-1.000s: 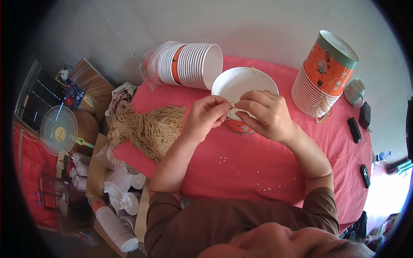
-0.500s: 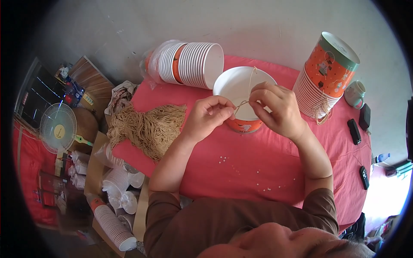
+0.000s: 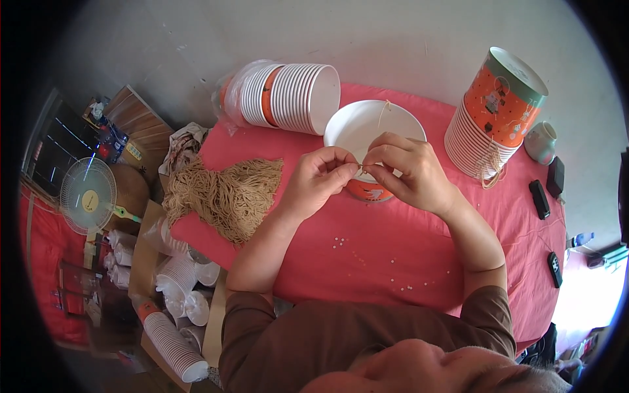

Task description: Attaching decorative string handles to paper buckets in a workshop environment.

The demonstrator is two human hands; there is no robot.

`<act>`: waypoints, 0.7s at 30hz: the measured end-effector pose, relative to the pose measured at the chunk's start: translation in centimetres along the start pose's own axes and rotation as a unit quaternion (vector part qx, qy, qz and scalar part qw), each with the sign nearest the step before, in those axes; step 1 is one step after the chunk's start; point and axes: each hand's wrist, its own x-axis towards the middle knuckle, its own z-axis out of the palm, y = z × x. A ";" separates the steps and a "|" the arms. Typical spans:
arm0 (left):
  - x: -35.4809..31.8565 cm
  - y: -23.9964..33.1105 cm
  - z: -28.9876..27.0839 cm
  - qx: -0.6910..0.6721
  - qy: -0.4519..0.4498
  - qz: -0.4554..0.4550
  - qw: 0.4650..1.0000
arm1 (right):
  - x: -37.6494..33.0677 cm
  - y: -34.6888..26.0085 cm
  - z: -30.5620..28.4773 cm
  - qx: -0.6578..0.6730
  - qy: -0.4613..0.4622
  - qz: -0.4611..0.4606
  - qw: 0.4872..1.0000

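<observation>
An upright paper bucket (image 3: 375, 192), white inside and orange outside, stands before me on the table. A tan cord (image 3: 381, 118) hangs from its far rim down inside. Above the near rim, my left hand (image 3: 321, 180) pinches the cord between thumb and forefinger. My right hand (image 3: 409, 171) pinches it too, its fingertips almost touching the left ones. The bit of cord between them is mostly hidden by the fingers. Left of my left forearm lies a thick bundle of tan cords (image 3: 226, 196).
Nested white buckets (image 3: 295, 98) lie on their side at the back left. An upside-down bucket stack (image 3: 481, 141) rises at the right, beside a pale mug (image 3: 540, 143) and black devices (image 3: 539, 200). Small white bits (image 3: 401, 286) dot the red cloth (image 3: 354, 275). A carton (image 3: 145, 249) holds more buckets.
My right hand has come left and slightly down, close to my left hand. The crossed loop of cord that showed between them has drawn small.
</observation>
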 end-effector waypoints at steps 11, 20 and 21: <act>-0.2 0.0 0.0 0.023 -0.012 0.005 1.000 | -0.1 0.0 0.4 0.001 0.003 0.010 1.000; -0.2 -0.3 0.3 0.053 -0.010 0.046 0.997 | -0.2 0.1 0.4 0.077 -0.016 0.057 0.995; -0.2 -0.4 0.2 0.053 -0.010 0.046 0.997 | -0.2 0.0 0.3 0.077 -0.016 0.057 0.995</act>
